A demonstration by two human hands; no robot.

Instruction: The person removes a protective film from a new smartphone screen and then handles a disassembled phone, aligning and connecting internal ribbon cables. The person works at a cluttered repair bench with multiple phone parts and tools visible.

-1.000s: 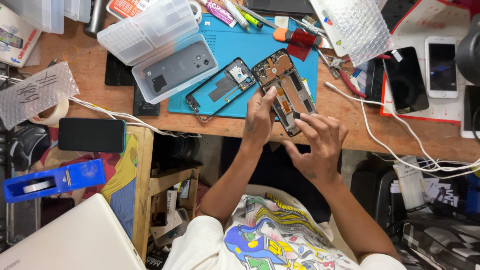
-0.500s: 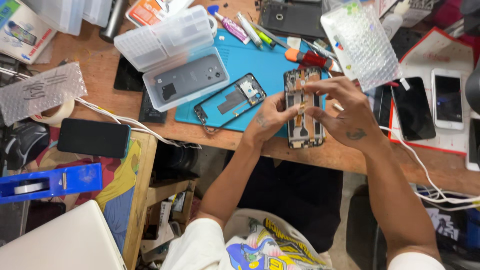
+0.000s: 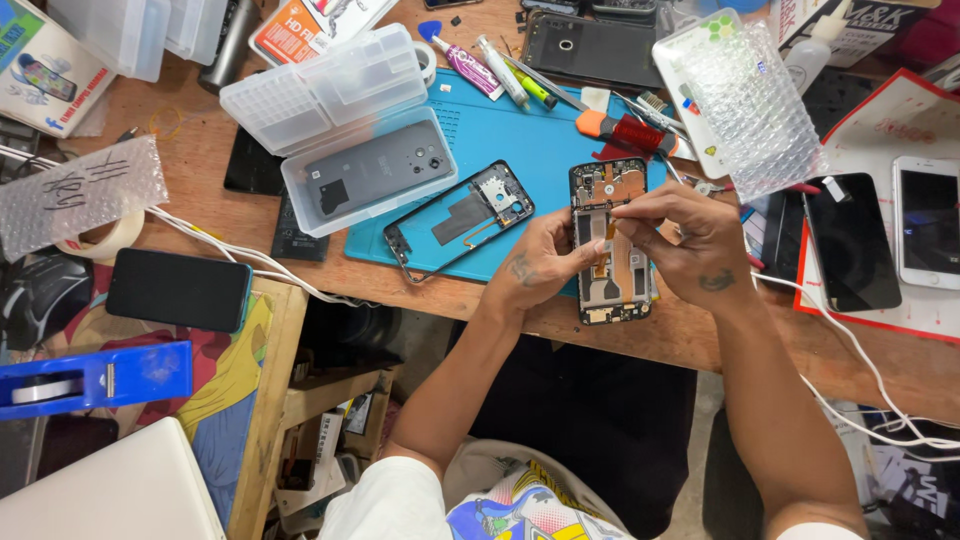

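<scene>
Blue mat (image 3: 540, 140) on the wooden surface (image 3: 700, 335) carries a detached phone frame (image 3: 460, 218) at left. Right of it, the left hand (image 3: 540, 265) grips the opened phone (image 3: 610, 285); the right hand (image 3: 690, 240) pinches a component over it.

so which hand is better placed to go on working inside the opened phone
Probably the right hand: its fingertips pinch at the orange strip inside the opened phone, while the left hand only steadies the phone's left edge.
</scene>
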